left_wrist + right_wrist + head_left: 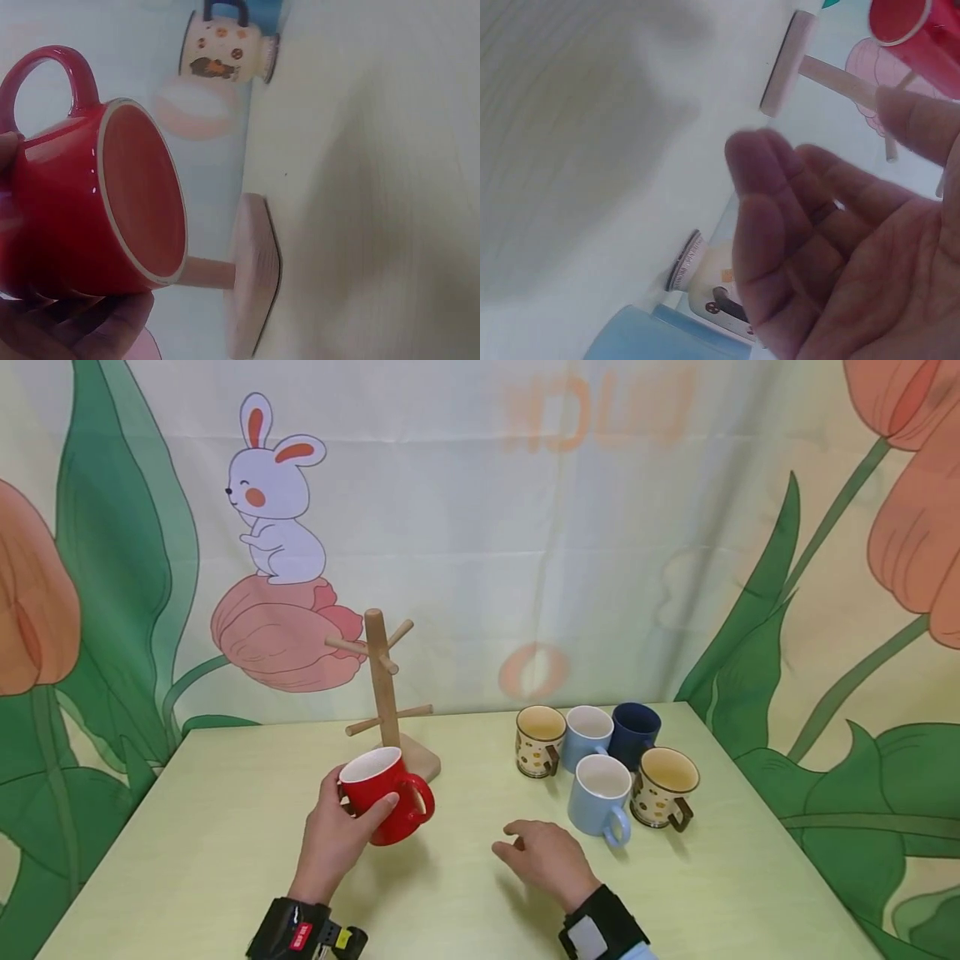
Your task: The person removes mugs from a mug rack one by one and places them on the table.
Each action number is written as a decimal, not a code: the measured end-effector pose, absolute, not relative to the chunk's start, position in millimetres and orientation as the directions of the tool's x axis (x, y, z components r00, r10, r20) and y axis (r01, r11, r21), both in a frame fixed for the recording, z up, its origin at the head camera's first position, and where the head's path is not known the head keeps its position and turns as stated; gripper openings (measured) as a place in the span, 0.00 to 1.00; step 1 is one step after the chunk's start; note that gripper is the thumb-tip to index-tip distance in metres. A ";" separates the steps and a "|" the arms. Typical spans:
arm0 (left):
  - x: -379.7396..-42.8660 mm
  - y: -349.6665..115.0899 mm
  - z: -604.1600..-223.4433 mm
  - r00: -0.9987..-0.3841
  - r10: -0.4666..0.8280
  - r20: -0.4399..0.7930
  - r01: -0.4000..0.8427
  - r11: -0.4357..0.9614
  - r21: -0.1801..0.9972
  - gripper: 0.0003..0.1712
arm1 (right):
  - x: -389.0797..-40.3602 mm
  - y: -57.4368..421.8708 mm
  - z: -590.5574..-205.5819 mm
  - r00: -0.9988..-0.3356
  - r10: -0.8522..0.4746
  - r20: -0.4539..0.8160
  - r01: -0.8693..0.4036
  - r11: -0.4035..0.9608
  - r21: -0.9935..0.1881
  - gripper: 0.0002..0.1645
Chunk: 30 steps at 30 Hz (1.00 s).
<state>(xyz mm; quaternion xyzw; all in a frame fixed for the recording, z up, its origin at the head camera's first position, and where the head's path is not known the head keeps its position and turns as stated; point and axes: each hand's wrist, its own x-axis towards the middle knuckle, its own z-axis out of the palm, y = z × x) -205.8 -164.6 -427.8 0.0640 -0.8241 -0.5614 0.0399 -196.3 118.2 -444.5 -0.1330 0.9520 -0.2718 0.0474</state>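
A red mug with a white inside is gripped around its body by my left hand, lifted above the table and tilted. Its handle points right, and in the left wrist view its red base faces the camera. Just behind the mug stands a wooden mug tree with bare pegs. My right hand hovers over the table with loosely curled fingers and nothing in them. Nearest to it is a light blue mug, apart from the fingers.
Right of centre, a patterned cream mug, another light blue mug, a dark blue mug and a second cream mug stand close together. Behind the table hangs a printed cloth.
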 end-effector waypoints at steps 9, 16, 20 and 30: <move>-208.9 -136.1 -438.1 -0.982 -0.009 0.191 0.167 0.445 0.880 0.52 | -196.9 115.0 -434.8 -0.940 -0.330 -0.088 -0.229 0.800 -0.554 0.29; -210.4 -115.3 -446.2 -0.954 0.100 0.284 0.295 0.504 0.812 0.52 | -198.6 111.8 -431.0 -0.940 -0.322 -0.111 -0.208 0.800 -0.563 0.29; -210.4 -105.9 -454.0 -0.919 0.163 0.359 0.386 0.560 0.733 0.53 | -197.9 111.7 -431.8 -0.936 -0.340 -0.087 -0.232 0.785 -0.574 0.21; -206.8 -93.7 -460.6 -0.873 0.274 0.404 0.484 0.586 0.649 0.54 | -195.8 110.9 -430.9 -0.922 -0.385 -0.041 -0.285 0.745 -0.603 0.11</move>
